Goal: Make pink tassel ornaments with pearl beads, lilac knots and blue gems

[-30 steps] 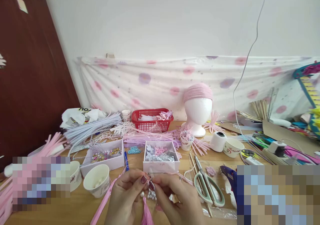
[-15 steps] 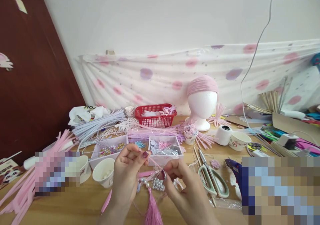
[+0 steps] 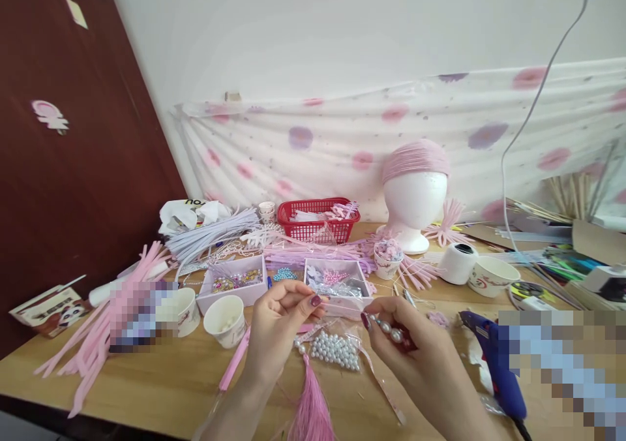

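Observation:
My left hand (image 3: 281, 330) is closed in a pinch above the table. What sits between its thumb and fingertip is too small to make out. To the right, my right hand (image 3: 415, 349) is curled round several pearl beads (image 3: 391, 332), with thumb and forefinger pressed together. Beneath and between the hands lies a pink tassel (image 3: 310, 402) topped by white pearls. Loose silvery pearls (image 3: 337, 351) are heaped beside it on clear plastic. A narrow ribbon-like strip (image 3: 381, 385) runs along the table under my right hand.
White boxes of beads (image 3: 232, 278) and small sequins (image 3: 337, 284) stand ahead, near a paper cup (image 3: 225, 320). Behind are a red basket (image 3: 317, 222) and a foam head (image 3: 415, 199). A blue glue gun (image 3: 499, 363) lies right; pink fuzzy stems (image 3: 98, 356) lie left.
My hands have moved apart, and pearl beads now show in my right hand. The pink strand stretched between them is no longer visible. The view has turned left; my right hand now hides the scissors.

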A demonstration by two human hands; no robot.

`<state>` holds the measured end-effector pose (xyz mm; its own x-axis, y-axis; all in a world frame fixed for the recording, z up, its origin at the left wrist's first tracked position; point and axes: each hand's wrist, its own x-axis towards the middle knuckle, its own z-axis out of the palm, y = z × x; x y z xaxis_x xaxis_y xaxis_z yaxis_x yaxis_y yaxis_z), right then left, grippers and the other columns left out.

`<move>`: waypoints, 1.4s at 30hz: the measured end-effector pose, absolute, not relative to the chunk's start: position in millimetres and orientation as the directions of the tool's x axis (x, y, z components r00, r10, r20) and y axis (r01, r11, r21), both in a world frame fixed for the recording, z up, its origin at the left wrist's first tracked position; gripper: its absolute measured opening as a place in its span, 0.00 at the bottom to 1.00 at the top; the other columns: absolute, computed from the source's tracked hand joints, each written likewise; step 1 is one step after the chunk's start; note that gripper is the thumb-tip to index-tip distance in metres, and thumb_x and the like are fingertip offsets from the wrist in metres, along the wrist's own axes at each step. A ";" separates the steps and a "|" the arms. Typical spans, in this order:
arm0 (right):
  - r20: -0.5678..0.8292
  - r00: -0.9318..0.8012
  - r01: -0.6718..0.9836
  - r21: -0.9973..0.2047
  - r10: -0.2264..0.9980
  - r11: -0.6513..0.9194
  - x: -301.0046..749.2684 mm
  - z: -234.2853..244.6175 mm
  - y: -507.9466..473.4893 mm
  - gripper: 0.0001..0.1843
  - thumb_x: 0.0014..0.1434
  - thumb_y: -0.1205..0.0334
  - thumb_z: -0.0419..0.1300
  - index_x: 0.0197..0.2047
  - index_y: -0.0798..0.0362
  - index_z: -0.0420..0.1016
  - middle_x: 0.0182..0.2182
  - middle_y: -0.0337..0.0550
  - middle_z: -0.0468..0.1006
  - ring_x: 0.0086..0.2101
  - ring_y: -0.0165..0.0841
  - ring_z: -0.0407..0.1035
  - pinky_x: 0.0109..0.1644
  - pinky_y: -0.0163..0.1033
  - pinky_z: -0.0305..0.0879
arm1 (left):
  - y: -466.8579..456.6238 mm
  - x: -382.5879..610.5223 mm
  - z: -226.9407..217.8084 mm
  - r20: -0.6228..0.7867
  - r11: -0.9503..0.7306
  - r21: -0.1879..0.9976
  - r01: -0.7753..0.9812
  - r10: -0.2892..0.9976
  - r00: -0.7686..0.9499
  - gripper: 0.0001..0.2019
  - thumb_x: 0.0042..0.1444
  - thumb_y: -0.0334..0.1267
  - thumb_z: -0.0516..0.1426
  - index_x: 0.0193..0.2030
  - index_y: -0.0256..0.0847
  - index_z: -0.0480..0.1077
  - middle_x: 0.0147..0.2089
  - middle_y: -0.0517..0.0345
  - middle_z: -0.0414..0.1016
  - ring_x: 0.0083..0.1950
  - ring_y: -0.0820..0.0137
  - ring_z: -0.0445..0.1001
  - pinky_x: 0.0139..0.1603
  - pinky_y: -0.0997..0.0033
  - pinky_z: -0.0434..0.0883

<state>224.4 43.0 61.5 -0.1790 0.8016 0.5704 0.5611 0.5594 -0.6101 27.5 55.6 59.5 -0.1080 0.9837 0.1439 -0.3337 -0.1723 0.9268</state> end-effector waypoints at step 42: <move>0.485 -0.217 0.430 -0.732 0.847 0.529 196.5 19.8 33.6 0.09 0.63 0.62 0.58 0.33 0.51 0.78 0.28 0.39 0.81 0.27 0.32 0.72 0.31 0.34 0.67 | 29.3 40.1 10.3 0.661 -0.585 0.605 0.540 0.747 0.070 0.13 0.66 0.26 0.51 0.47 0.43 0.74 0.39 0.54 0.80 0.42 0.65 0.76 0.44 0.68 0.71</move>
<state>196.5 33.6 19.8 -0.2174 0.8469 0.4853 0.4296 0.5295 -0.7315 40.1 29.3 10.3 0.0702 0.7474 0.6607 0.5400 -0.5854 0.6048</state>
